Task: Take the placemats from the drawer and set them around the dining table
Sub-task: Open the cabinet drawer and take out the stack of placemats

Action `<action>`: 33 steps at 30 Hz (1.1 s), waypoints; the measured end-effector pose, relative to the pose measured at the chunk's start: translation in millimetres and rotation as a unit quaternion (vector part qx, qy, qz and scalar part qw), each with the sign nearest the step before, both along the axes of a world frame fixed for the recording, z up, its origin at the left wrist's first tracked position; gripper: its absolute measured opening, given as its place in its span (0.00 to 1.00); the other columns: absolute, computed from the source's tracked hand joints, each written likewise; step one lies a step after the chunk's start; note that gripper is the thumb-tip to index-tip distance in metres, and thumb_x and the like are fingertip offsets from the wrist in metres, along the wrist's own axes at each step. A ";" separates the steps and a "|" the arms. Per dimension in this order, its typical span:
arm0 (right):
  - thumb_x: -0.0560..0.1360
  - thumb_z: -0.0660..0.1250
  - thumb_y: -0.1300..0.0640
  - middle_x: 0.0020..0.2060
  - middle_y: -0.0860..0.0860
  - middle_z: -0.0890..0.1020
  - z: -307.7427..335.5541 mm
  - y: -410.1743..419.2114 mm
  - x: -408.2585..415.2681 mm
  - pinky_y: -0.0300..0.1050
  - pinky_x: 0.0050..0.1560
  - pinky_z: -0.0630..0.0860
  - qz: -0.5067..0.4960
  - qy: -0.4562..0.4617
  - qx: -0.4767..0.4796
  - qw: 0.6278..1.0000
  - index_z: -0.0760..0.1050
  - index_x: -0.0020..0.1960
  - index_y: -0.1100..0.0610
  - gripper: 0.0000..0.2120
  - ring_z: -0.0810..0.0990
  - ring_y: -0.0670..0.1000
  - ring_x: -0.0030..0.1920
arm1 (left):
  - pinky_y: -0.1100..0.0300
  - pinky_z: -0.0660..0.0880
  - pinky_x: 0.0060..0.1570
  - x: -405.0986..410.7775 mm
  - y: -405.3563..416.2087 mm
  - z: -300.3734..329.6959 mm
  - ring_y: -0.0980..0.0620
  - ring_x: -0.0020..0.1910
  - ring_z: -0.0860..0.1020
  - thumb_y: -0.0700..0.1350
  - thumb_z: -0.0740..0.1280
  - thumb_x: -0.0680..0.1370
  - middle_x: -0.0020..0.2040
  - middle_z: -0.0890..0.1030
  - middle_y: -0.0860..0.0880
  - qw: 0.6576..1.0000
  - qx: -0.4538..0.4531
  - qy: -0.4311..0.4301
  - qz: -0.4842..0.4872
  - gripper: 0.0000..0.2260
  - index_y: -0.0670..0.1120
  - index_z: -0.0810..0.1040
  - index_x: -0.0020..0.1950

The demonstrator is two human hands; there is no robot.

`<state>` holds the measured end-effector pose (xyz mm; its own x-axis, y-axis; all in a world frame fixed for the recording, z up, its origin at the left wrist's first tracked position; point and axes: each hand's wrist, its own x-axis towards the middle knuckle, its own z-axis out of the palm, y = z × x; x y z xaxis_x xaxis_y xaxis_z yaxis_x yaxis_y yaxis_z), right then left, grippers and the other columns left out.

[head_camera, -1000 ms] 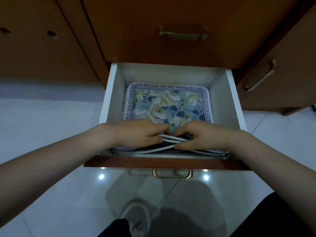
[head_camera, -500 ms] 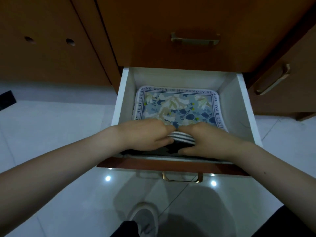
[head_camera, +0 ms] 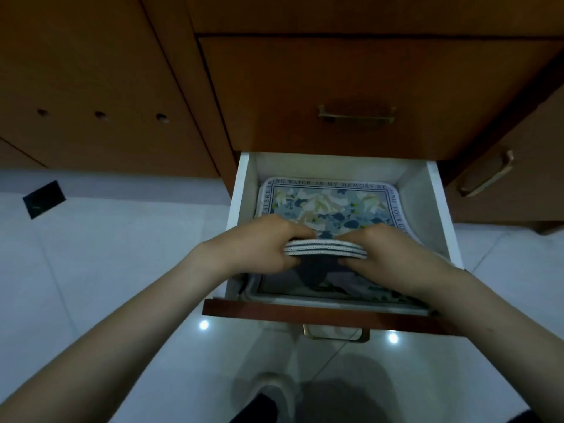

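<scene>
In the open drawer point(head_camera: 439, 206), both hands' fingers point(head_camera: 300, 232) pinch the placemats point(head_camera: 326, 250) (near edge lifted).

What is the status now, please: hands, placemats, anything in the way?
Left hand and right hand both pinch the placemats at the near edge, lifted. One more mat lies flat beneath in the drawer. Nothing in the way.

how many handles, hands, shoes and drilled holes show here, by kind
brass drawer handles: 3 (closed drawer above, open drawer front, right cabinet)
hands: 2 (left hand, right hand), both in a grip on the placemats
shoes: 1 (white shoe)
drilled holes in cabinet panel: 3
total: 9
</scene>
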<state>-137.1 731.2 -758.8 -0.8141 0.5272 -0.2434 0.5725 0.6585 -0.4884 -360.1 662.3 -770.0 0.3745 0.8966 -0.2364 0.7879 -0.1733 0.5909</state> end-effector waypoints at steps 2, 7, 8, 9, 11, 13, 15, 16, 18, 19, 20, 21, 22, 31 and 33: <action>0.76 0.67 0.56 0.37 0.49 0.81 8.7 -0.4 -1.1 0.43 0.40 0.74 -0.024 -0.005 -0.017 1.000 0.79 0.43 0.53 0.04 0.77 0.45 0.37 | 0.57 0.75 0.43 -1.1 3.1 10.3 0.58 0.43 0.78 0.49 0.69 0.74 0.46 0.82 0.56 1.000 -0.015 0.011 0.010 0.13 0.58 0.76 0.58; 0.78 0.64 0.51 0.45 0.48 0.82 37.4 -3.0 -7.6 0.50 0.46 0.77 -0.039 -0.045 0.025 0.998 0.77 0.55 0.48 0.07 0.79 0.50 0.45 | 0.59 0.75 0.47 -4.1 2.5 42.5 0.56 0.51 0.78 0.52 0.67 0.77 0.54 0.81 0.55 0.998 -0.049 0.033 0.027 0.15 0.58 0.74 0.63; 0.78 0.63 0.51 0.47 0.49 0.81 45.2 -2.9 -9.4 0.49 0.47 0.77 -0.038 -0.048 0.031 0.998 0.76 0.57 0.47 0.08 0.79 0.51 0.46 | 0.60 0.74 0.47 -4.8 2.2 51.0 0.56 0.52 0.78 0.52 0.67 0.77 0.55 0.81 0.55 0.998 -0.054 0.036 0.027 0.15 0.57 0.74 0.63; 0.78 0.62 0.52 0.47 0.49 0.82 53.5 -2.6 -10.9 0.49 0.46 0.77 -0.033 -0.051 0.036 0.998 0.76 0.58 0.47 0.10 0.79 0.51 0.46 | 0.60 0.74 0.48 -5.8 2.0 59.5 0.56 0.53 0.77 0.54 0.67 0.77 0.57 0.80 0.55 0.997 -0.063 0.036 0.032 0.15 0.56 0.75 0.64; 0.78 0.63 0.53 0.51 0.50 0.82 69.7 0.2 -11.3 0.51 0.47 0.77 -0.027 -0.053 0.048 0.997 0.74 0.62 0.47 0.13 0.80 0.53 0.48 | 0.60 0.74 0.53 -8.0 1.6 78.6 0.59 0.55 0.75 0.58 0.66 0.76 0.59 0.78 0.56 0.993 -0.096 0.009 0.067 0.19 0.56 0.74 0.65; 0.77 0.64 0.55 0.58 0.51 0.81 85.6 4.8 -8.0 0.52 0.50 0.77 -0.028 -0.054 0.059 0.996 0.71 0.67 0.48 0.19 0.80 0.54 0.54 | 0.64 0.71 0.57 -9.9 -0.5 100.3 0.61 0.58 0.73 0.62 0.62 0.75 0.60 0.77 0.59 0.976 -0.127 -0.083 0.159 0.20 0.56 0.75 0.63; 0.78 0.64 0.56 0.63 0.51 0.78 102.3 8.5 -3.3 0.51 0.54 0.76 -0.037 -0.063 0.051 0.996 0.68 0.71 0.49 0.22 0.78 0.54 0.59 | 0.64 0.66 0.61 -13.6 -3.3 116.6 0.61 0.61 0.71 0.61 0.58 0.76 0.61 0.75 0.59 0.934 -0.117 -0.195 0.276 0.18 0.57 0.76 0.61; 0.78 0.63 0.57 0.64 0.51 0.77 110.0 8.8 -1.3 0.51 0.55 0.76 -0.041 -0.066 0.046 0.996 0.67 0.72 0.49 0.22 0.77 0.54 0.60 | 0.63 0.65 0.63 -16.8 -3.4 124.1 0.61 0.63 0.71 0.59 0.57 0.78 0.61 0.74 0.59 0.912 -0.103 -0.224 0.327 0.16 0.57 0.76 0.62; 0.79 0.62 0.58 0.65 0.51 0.76 122.7 5.8 2.8 0.50 0.57 0.75 -0.048 -0.062 0.046 0.996 0.66 0.73 0.50 0.23 0.76 0.53 0.62 | 0.60 0.67 0.61 -23.8 -2.9 137.4 0.56 0.64 0.71 0.57 0.57 0.80 0.59 0.74 0.59 0.871 -0.122 -0.253 0.403 0.14 0.58 0.74 0.63; 0.78 0.62 0.59 0.66 0.51 0.75 127.7 1.8 5.2 0.49 0.57 0.75 -0.048 -0.060 0.049 0.996 0.66 0.73 0.50 0.23 0.76 0.53 0.62 | 0.57 0.69 0.60 -27.1 -3.4 143.1 0.52 0.63 0.71 0.58 0.57 0.80 0.57 0.73 0.60 0.845 -0.171 -0.271 0.428 0.13 0.59 0.72 0.62; 0.78 0.62 0.59 0.67 0.51 0.75 131.5 -1.7 7.8 0.49 0.58 0.75 -0.047 -0.057 0.053 0.996 0.66 0.73 0.50 0.24 0.76 0.53 0.62 | 0.53 0.72 0.58 -29.4 -4.3 149.3 0.48 0.62 0.73 0.59 0.57 0.79 0.57 0.73 0.58 0.809 -0.241 -0.301 0.444 0.13 0.60 0.70 0.62; 0.78 0.63 0.59 0.67 0.51 0.74 135.1 -6.1 10.8 0.49 0.58 0.75 -0.044 -0.058 0.052 0.996 0.66 0.73 0.50 0.24 0.76 0.54 0.63 | 0.50 0.76 0.56 -32.2 -6.1 152.2 0.43 0.61 0.74 0.61 0.58 0.78 0.58 0.73 0.53 0.767 -0.319 -0.333 0.447 0.14 0.60 0.70 0.62; 0.78 0.64 0.58 0.67 0.52 0.75 138.3 -11.0 13.0 0.51 0.58 0.76 -0.039 -0.057 0.051 0.996 0.66 0.73 0.51 0.24 0.77 0.55 0.62 | 0.48 0.78 0.52 -33.4 -7.2 154.8 0.40 0.60 0.75 0.62 0.61 0.77 0.60 0.73 0.47 0.724 -0.385 -0.364 0.441 0.17 0.59 0.70 0.63; 0.48 0.82 0.68 0.48 0.53 0.85 138.8 -34.5 24.3 0.44 0.34 0.82 -0.006 -0.037 0.121 0.992 0.82 0.56 0.56 0.36 0.85 0.53 0.40 | 0.50 0.82 0.40 -5.7 -19.2 150.5 0.38 0.55 0.79 0.34 0.69 0.74 0.63 0.75 0.37 0.517 -0.518 -0.430 0.529 0.16 0.40 0.73 0.60; 0.50 0.82 0.67 0.48 0.53 0.85 140.9 -35.1 26.7 0.44 0.35 0.82 -0.012 -0.024 0.110 0.994 0.81 0.56 0.56 0.35 0.85 0.53 0.41 | 0.52 0.82 0.40 -1.4 -21.8 152.2 0.41 0.50 0.82 0.32 0.65 0.76 0.58 0.79 0.38 0.497 -0.537 -0.443 0.519 0.13 0.41 0.74 0.60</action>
<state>-110.4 696.0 -617.8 -0.7910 0.5908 -0.1586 0.6084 0.7327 -0.3051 -361.5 640.5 -617.8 0.2257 0.2504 -0.9415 -0.5273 0.8440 0.0981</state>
